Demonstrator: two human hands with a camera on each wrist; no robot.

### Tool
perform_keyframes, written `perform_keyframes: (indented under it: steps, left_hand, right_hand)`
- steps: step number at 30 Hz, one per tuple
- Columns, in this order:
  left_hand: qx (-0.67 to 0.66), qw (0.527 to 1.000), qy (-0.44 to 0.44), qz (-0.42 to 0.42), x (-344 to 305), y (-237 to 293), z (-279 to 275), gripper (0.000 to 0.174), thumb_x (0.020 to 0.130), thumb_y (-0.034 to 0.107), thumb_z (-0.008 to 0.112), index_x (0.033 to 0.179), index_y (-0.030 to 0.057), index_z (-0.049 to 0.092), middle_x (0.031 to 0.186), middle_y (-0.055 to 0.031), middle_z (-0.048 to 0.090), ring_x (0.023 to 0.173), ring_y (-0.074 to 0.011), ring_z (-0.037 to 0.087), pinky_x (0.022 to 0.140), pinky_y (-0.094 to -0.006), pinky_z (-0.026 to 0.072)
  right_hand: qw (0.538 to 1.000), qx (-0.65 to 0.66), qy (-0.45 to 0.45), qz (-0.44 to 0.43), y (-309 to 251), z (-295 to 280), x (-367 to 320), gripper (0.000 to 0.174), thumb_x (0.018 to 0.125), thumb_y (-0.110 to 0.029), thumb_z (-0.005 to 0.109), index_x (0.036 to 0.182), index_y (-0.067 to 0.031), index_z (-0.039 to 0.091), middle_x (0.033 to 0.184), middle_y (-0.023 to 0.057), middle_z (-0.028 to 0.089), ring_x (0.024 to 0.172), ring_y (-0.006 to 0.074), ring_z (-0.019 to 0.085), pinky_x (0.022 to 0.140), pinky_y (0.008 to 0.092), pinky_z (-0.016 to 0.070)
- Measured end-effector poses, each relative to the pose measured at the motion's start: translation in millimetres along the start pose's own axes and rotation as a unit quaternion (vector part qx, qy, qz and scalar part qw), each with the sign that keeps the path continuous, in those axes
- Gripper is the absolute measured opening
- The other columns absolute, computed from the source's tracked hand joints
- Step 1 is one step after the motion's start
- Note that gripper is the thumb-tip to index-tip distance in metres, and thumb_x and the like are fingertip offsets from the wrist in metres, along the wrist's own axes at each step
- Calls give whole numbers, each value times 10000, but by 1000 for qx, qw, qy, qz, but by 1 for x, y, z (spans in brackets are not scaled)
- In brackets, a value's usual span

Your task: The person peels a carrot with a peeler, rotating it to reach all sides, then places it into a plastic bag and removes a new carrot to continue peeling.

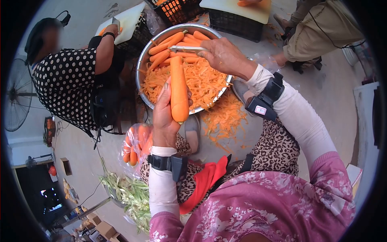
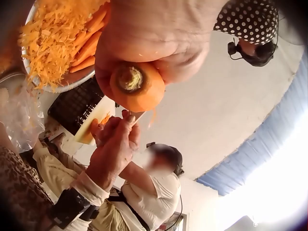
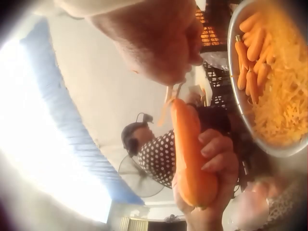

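Observation:
My left hand (image 1: 163,121) grips a thick peeled carrot (image 1: 177,88) around its lower half, holding it upright over the near side of a metal bowl (image 1: 138,72). In my right hand (image 1: 227,56) is a peeler (image 1: 187,49), its head close to the carrot's far tip. The left wrist view shows the carrot's stem end (image 2: 131,79) up close. A thin orange strip hangs near the peeler in the right wrist view, by the carrot's tip (image 3: 178,106). Whole carrots (image 1: 159,58) lie at the bowl's far side, and a heap of shavings (image 1: 205,82) fills the near side.
Loose peelings (image 1: 223,119) lie on the floor beside the bowl. A plastic bag of carrots (image 1: 133,147) sits at the left, near green husks (image 1: 139,205). Black crates (image 1: 236,26) bear cutting boards (image 1: 258,11). A person in polka dots (image 1: 68,80) works at the left.

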State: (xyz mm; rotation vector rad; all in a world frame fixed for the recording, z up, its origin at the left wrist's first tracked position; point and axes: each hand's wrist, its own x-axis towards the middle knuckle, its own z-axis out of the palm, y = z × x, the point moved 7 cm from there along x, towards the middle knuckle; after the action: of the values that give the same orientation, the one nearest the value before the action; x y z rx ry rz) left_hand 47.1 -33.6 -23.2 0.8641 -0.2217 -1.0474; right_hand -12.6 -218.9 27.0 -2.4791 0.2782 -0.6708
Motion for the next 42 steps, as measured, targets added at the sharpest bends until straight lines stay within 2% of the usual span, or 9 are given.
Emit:
perform_keyframes:
  steps: [3, 10, 14, 21, 26, 30, 32, 35, 42]
  left_hand:
    - [-25, 999, -42, -13, 1, 3, 9, 404, 982, 278, 423, 1311, 43, 413, 979, -141, 583, 828, -222, 594, 695, -347, 520]
    - [-159, 987, -17, -31, 3, 1, -3, 418, 981, 386, 410, 1196, 35, 482, 994, -165, 589, 839, -240, 594, 719, -369, 509]
    - [-152, 988, 32, -23, 1, 4, -8, 445, 973, 402, 424, 1184, 15, 490, 996, -161, 605, 903, -266, 597, 773, -387, 497]
    - [-176, 982, -37, -49, 1, -1, 3, 409, 975, 364, 430, 1174, 10, 482, 952, -132, 553, 807, -224, 509, 679, -344, 436]
    - [-136, 986, -74, -57, -5, 2, 21, 362, 984, 325, 411, 1171, 19, 460, 930, -115, 517, 786, -219, 477, 668, -332, 421]
    - [-122, 992, -21, -38, -2, 3, 13, 361, 989, 327, 400, 1168, 19, 462, 934, -117, 519, 809, -221, 494, 688, -340, 435]
    - [-116, 992, -32, -30, -1, 4, 11, 376, 992, 341, 388, 1174, 20, 460, 950, -124, 524, 836, -224, 504, 716, -348, 445]
    - [-148, 989, -18, -26, 0, 3, 3, 405, 988, 378, 390, 1168, 25, 471, 967, -130, 552, 854, -235, 541, 732, -364, 472]
    - [-147, 987, 51, -29, -4, 6, -3, 417, 963, 402, 442, 1152, 34, 494, 966, -133, 579, 864, -253, 578, 725, -383, 498]
  right_hand:
    - [997, 1, -1, 81, 30, 1, 8, 201, 854, -191, 572, 845, 10, 582, 740, 224, 582, 703, 408, 566, 615, 451, 437]
    - [967, 229, -113, -14, -41, 1, -16, 181, 864, -180, 584, 891, -3, 616, 691, 152, 590, 632, 281, 598, 582, 345, 456]
    - [941, 273, -188, -63, -76, 4, -36, 183, 851, -203, 586, 867, -22, 611, 666, 169, 574, 658, 335, 592, 620, 418, 453]
    - [979, 173, -58, -87, -50, -1, -18, 185, 845, -181, 594, 907, -7, 605, 697, 182, 578, 665, 357, 586, 591, 420, 443]
    - [995, 14, -17, 98, 30, -1, 7, 219, 860, -209, 565, 837, 9, 568, 772, 190, 609, 770, 372, 600, 681, 454, 458]
    - [995, 54, -6, 78, 15, -10, 4, 232, 864, -213, 567, 826, 16, 574, 761, 184, 608, 752, 351, 605, 677, 432, 463]
    - [978, 199, -24, 61, -4, -5, -4, 185, 886, -176, 571, 892, 7, 600, 682, 88, 586, 644, 162, 557, 612, 315, 455]
    - [967, 233, -102, 10, -42, -5, -16, 190, 892, -191, 581, 914, -5, 613, 696, 49, 602, 662, 117, 559, 617, 289, 459]
    - [955, 234, -161, -84, -75, 6, -37, 166, 857, -176, 588, 921, -25, 605, 721, 169, 592, 673, 351, 591, 606, 405, 451]
